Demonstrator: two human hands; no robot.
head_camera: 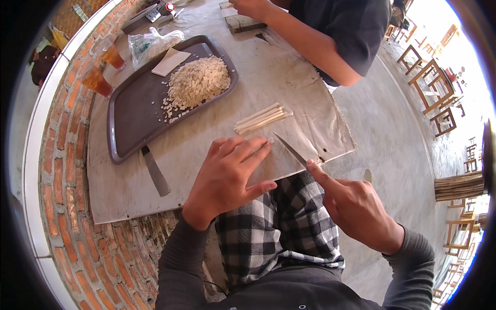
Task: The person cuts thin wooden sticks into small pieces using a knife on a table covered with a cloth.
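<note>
My right hand (354, 209) grips a knife (291, 150), with the index finger stretched along the back of its blade. The narrow blade points up and left, its tip just right of my left fingertips. Palm down over the near edge of the table lies my left hand (234, 174), thumb apart from the fingers. At its fingertips a small pale piece (271, 140) shows; what lies under the fingers is hidden. A bundle of thin pale strips (263, 118) rests on the table cover just beyond both hands.
Up left, a dark tray (131, 128) bears a heap of small pale chips (199, 83) and a flat pale sheet (170, 62). A second blade (155, 172) lies partly under its rim. Two cups of brown drink (97, 83), a plastic bag (149, 44) and a person's arm (306, 46) are beyond.
</note>
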